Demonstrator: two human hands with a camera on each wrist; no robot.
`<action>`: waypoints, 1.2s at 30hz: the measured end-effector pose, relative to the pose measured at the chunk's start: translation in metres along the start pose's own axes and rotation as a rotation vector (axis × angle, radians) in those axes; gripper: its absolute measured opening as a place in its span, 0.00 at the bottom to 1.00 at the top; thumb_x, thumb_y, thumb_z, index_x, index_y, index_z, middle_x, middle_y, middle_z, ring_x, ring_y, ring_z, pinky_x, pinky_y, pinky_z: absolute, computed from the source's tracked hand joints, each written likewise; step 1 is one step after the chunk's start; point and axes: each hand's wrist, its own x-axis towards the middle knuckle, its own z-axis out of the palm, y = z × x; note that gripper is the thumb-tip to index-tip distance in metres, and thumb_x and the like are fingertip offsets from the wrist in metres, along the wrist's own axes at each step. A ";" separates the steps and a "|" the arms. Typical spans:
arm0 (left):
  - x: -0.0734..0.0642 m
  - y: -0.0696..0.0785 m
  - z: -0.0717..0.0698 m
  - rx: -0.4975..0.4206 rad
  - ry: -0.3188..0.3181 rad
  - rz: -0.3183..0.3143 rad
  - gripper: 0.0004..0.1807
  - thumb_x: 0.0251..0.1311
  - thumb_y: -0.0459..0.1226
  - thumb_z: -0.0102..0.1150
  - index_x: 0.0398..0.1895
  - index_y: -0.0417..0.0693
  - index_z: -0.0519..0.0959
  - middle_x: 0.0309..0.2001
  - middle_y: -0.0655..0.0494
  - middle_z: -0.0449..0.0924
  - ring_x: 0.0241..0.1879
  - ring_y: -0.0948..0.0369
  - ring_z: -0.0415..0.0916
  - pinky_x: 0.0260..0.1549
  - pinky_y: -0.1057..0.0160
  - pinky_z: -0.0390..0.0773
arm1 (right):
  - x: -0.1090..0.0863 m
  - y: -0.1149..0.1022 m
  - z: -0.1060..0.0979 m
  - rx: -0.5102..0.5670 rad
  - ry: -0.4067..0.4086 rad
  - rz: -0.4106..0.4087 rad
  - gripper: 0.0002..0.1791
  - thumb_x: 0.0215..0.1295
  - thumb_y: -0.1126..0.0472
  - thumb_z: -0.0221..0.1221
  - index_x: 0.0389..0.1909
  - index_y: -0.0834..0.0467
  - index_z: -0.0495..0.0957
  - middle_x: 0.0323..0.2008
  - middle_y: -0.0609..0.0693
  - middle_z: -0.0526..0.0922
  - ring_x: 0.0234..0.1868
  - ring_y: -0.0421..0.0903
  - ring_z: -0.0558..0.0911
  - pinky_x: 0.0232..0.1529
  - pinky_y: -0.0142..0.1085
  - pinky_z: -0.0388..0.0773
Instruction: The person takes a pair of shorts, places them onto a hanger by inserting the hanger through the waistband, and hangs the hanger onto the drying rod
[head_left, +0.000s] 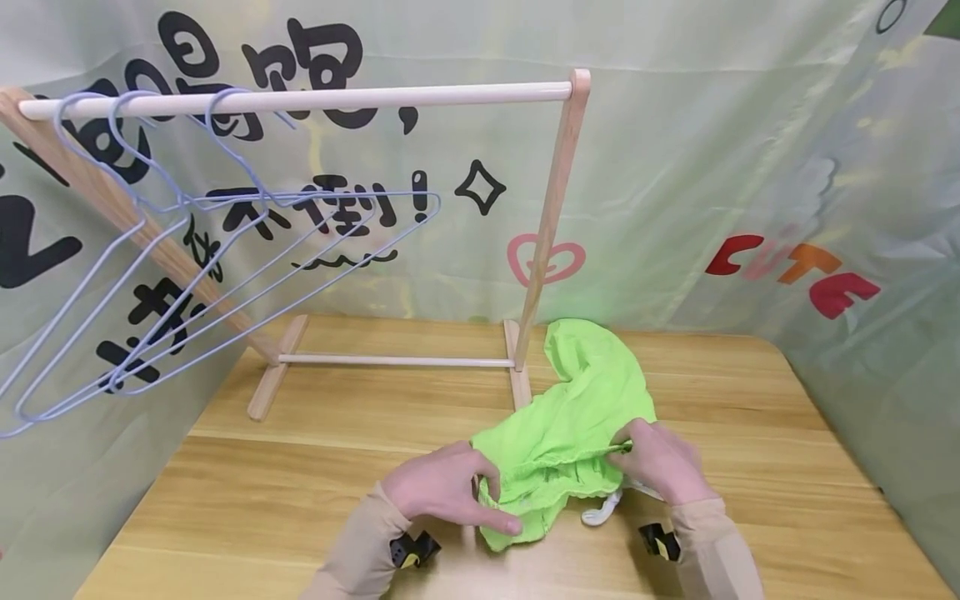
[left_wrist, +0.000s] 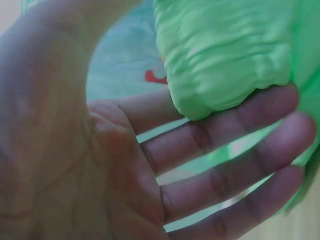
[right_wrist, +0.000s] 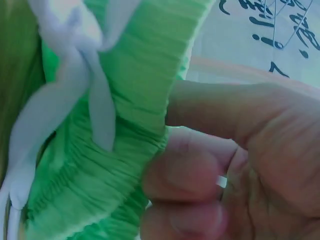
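Bright green drawstring pants [head_left: 577, 417] lie on the table, their gathered elastic waistband toward me. My left hand [head_left: 450, 487] is at the left end of the waistband. In the left wrist view its fingers [left_wrist: 220, 135] stretch out fairly straight, touching the gathered edge, with the thumb held apart. At the other end of the waistband, my right hand [head_left: 660, 458] pinches the edge between thumb and fingers. A knotted white drawstring [right_wrist: 75, 60] hangs beside the waistband in the right wrist view. The inside of the pants is mostly hidden.
A wooden garment rack [head_left: 555, 192] with a white top bar stands at the back left of the table [head_left: 750, 500]. Several blue wire hangers [head_left: 262, 200] hang on its left part. One rack foot [head_left: 517, 375] is beside the pants. A printed curtain [head_left: 675, 167] surrounds the table.
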 end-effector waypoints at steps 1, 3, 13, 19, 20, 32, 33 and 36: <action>-0.002 0.000 -0.002 -0.003 0.009 0.003 0.25 0.49 0.65 0.70 0.32 0.55 0.86 0.23 0.69 0.75 0.24 0.71 0.67 0.25 0.73 0.71 | 0.000 0.001 -0.002 -0.015 0.006 0.004 0.16 0.56 0.51 0.67 0.44 0.52 0.88 0.31 0.53 0.88 0.24 0.43 0.74 0.21 0.36 0.68; -0.005 -0.001 -0.007 -0.012 0.032 0.010 0.24 0.48 0.62 0.72 0.30 0.53 0.85 0.21 0.69 0.72 0.22 0.71 0.64 0.22 0.73 0.69 | 0.001 0.002 -0.004 -0.026 0.019 0.002 0.16 0.55 0.49 0.68 0.42 0.51 0.88 0.39 0.54 0.88 0.27 0.44 0.74 0.22 0.37 0.69; -0.011 -0.010 -0.023 -0.019 0.202 0.122 0.17 0.53 0.40 0.64 0.15 0.51 0.68 0.17 0.65 0.67 0.18 0.73 0.61 0.21 0.74 0.68 | 0.007 0.007 0.001 0.062 -0.011 -0.058 0.08 0.55 0.61 0.61 0.36 0.54 0.79 0.25 0.47 0.77 0.23 0.44 0.72 0.22 0.36 0.66; -0.021 -0.013 -0.035 -0.086 0.310 0.139 0.08 0.53 0.35 0.62 0.22 0.54 0.73 0.23 0.66 0.74 0.26 0.68 0.73 0.32 0.71 0.79 | 0.008 0.011 0.000 0.119 -0.037 -0.106 0.14 0.59 0.60 0.61 0.47 0.56 0.80 0.27 0.48 0.76 0.25 0.44 0.72 0.23 0.37 0.67; -0.023 -0.014 -0.036 -0.093 0.330 0.142 0.06 0.52 0.35 0.62 0.24 0.55 0.75 0.24 0.66 0.76 0.27 0.67 0.74 0.33 0.69 0.80 | 0.008 0.012 -0.001 0.133 -0.045 -0.113 0.14 0.61 0.59 0.60 0.48 0.56 0.80 0.28 0.48 0.77 0.26 0.44 0.72 0.24 0.37 0.68; -0.042 -0.022 -0.051 -0.124 0.561 0.105 0.09 0.47 0.31 0.58 0.30 0.56 0.75 0.16 0.71 0.64 0.18 0.74 0.63 0.28 0.70 0.74 | 0.004 0.023 -0.015 0.344 -0.009 -0.409 0.10 0.69 0.63 0.57 0.43 0.64 0.83 0.36 0.53 0.85 0.35 0.39 0.79 0.36 0.32 0.78; -0.043 -0.022 -0.052 -0.122 0.592 0.118 0.10 0.47 0.30 0.58 0.30 0.56 0.75 0.16 0.71 0.66 0.19 0.74 0.67 0.30 0.69 0.75 | 0.004 0.024 -0.017 0.362 -0.008 -0.409 0.08 0.70 0.63 0.56 0.39 0.62 0.82 0.33 0.50 0.83 0.33 0.37 0.77 0.35 0.31 0.77; -0.043 -0.024 -0.053 -0.142 0.656 0.160 0.10 0.49 0.29 0.57 0.30 0.54 0.75 0.19 0.69 0.75 0.25 0.72 0.77 0.33 0.68 0.81 | 0.003 0.023 -0.020 0.414 -0.001 -0.365 0.11 0.73 0.62 0.53 0.30 0.59 0.78 0.24 0.45 0.74 0.26 0.33 0.70 0.30 0.29 0.71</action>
